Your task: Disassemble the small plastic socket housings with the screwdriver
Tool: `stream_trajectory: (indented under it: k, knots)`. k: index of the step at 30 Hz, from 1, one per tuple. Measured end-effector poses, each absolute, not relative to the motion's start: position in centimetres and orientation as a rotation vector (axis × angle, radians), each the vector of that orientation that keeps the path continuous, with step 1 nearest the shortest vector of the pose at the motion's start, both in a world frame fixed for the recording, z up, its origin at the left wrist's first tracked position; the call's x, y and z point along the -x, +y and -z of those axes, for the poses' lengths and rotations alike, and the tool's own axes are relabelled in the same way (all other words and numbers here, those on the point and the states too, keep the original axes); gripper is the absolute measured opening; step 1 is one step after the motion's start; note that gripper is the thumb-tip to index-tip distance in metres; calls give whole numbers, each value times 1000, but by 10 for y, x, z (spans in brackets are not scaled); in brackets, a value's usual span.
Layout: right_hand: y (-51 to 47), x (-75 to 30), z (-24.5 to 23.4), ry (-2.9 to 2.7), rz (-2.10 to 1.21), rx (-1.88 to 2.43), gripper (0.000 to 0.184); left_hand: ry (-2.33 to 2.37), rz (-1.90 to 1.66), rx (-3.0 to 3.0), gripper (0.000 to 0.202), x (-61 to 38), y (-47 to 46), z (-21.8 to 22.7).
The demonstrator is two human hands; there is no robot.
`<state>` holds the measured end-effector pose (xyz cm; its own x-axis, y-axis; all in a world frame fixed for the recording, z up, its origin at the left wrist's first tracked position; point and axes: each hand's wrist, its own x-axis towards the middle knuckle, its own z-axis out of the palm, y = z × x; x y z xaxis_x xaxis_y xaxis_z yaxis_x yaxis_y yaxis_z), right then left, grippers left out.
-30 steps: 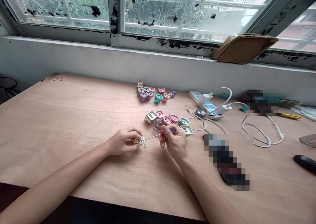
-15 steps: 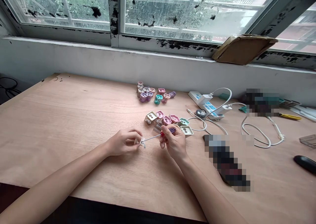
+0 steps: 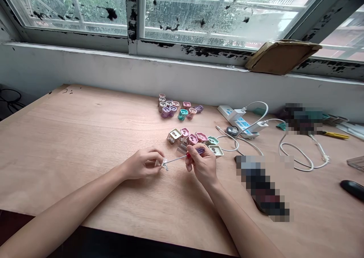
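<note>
My left hand (image 3: 145,163) is closed in a pinch on a small whitish sharpener part (image 3: 165,164), whose details are too small to make out. My right hand (image 3: 202,165) grips a screwdriver (image 3: 176,159) by its red and purple handle, and the tip of the shaft meets the small part. Just beyond my right hand stands a cluster of two-hole pencil sharpeners (image 3: 174,135) in green, pink and cream. A second group of sharpeners (image 3: 182,114), purple, teal and pink, sits farther back. Fingers hide much of the held part.
A white power strip (image 3: 243,128) with plugged-in chargers and looping white cables (image 3: 295,167) lies to the right. Near my right forearm is a blurred dark object (image 3: 263,191). A yellow cutter (image 3: 335,135) and a black mouse (image 3: 352,189) are at the far right.
My right hand and the screwdriver have shifted very slightly to the right. My left hand keeps its pinch in nearly the same spot.
</note>
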<state>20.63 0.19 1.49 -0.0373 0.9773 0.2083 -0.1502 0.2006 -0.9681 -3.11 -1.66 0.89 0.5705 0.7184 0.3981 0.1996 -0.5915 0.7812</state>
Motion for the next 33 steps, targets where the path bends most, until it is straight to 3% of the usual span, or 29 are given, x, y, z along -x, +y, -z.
stream_trajectory:
  k: [33]
  knots:
    - [-9, -206, -25, -1397, -920, 888, 37, 759, -932, -2174, 12, 32, -14, -7]
